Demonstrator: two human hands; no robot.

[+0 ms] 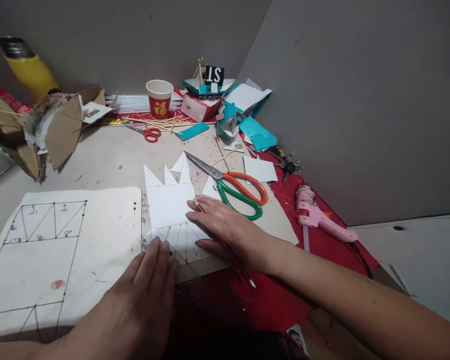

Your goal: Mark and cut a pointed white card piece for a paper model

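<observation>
A white card with a zigzag-cut top edge and pencilled triangles along its lower part lies in front of me. My left hand rests on its lower left corner, fingers stretched out side by side; a clear plastic piece shows partly under the fingertips. On the card's right side lies my right hand, with a red pencil held between its fingers, eraser end toward me. Just beyond it are large scissors with orange and green handles. An open page with a drawn triangle pattern is at the left.
A pink glue gun and keys lie at the right. Behind are small red scissors, wooden sticks, a paper cup, a model boat and blue card scraps. Cardboard pieces and a yellow bottle stand back left.
</observation>
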